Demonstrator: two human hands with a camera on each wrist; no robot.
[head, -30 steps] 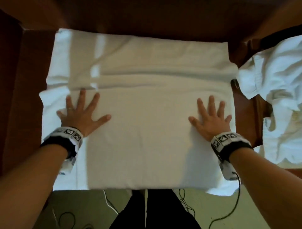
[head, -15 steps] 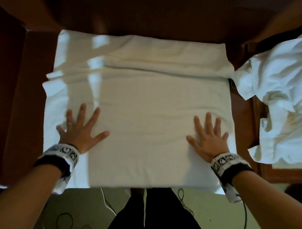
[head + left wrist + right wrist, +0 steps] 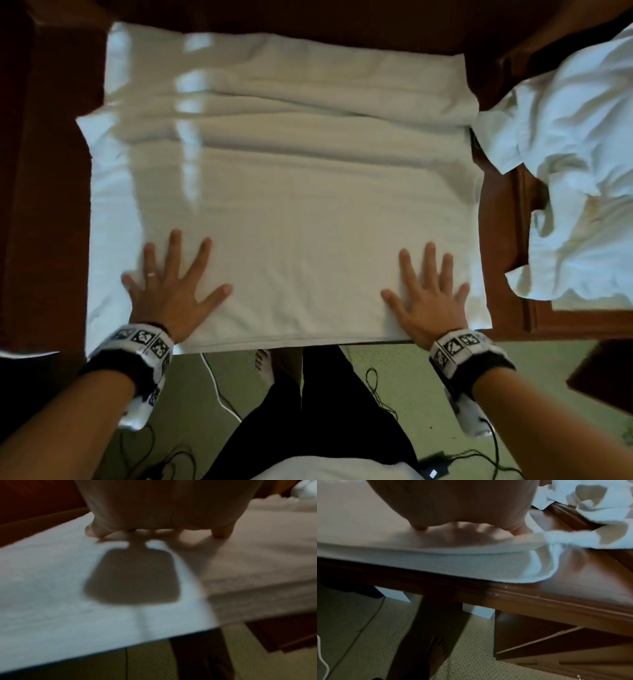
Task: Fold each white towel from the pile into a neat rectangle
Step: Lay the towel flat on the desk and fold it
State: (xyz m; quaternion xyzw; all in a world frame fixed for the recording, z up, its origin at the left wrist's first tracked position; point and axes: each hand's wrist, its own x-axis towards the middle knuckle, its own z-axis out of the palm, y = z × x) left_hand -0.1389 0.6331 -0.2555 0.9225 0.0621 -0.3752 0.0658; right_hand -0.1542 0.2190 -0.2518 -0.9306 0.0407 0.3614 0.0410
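A large white towel lies spread in folded layers over the dark wooden table, with ridges across its far half. My left hand presses flat on its near left part, fingers spread. My right hand presses flat on the near right part. Both palms sit close to the towel's near edge, which lines up with the table's front edge. The left wrist view shows my left hand flat on the towel. The right wrist view shows my right hand on the towel.
A crumpled pile of white towels lies on the table at the right, touching the spread towel's far right corner. Cables trail on the green carpet below, near my legs and bare foot.
Both flat hands have slid toward me along the towel, from its middle to near its front edge. The towel's near part looks smoother and ridges have gathered across its far half.
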